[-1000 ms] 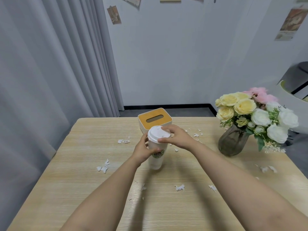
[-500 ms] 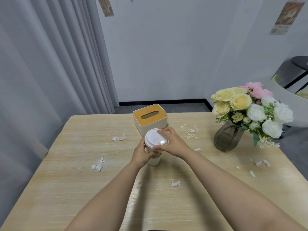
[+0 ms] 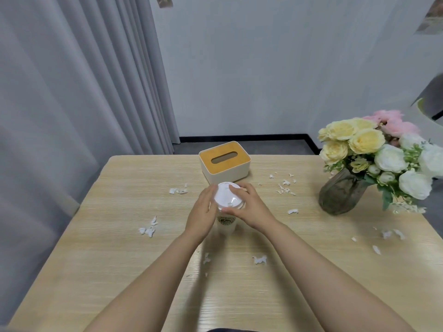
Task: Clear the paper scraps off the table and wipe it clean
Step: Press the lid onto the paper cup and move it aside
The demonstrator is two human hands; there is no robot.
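The wooden table (image 3: 100,255) spreads out under both forearms, its surface not yet cleared: torn paper scraps (image 3: 148,230) lie well to the left of the left hand, more lie near the forearms, and others are scattered to the right of the right hand and beyond it. Far to the right of the hands a dark glass vase (image 3: 340,196) holds a bouquet of yellow, white and pink flowers (image 3: 374,149). Just beyond the hands sits a cream tissue box (image 3: 225,161) with a wooden top; its slot shows dark, and no tissue is seen sticking out. Between the hands stands a paper coffee cup (image 3: 226,224) with a printed logo, capped by a white plastic lid (image 3: 227,196); what is inside cannot be told. The left hand (image 3: 202,213) wraps the cup's side, fingers curled round it, while the right hand (image 3: 250,207) clamps the lid's rim from the right, thumb and fingers bent over the edge. The step in hand looks like uncapping the cup, perhaps to use it as a bin for the scraps. The next move would call for prying the lid upward while the left hand steadies the cup, so that it does not tip or spill.
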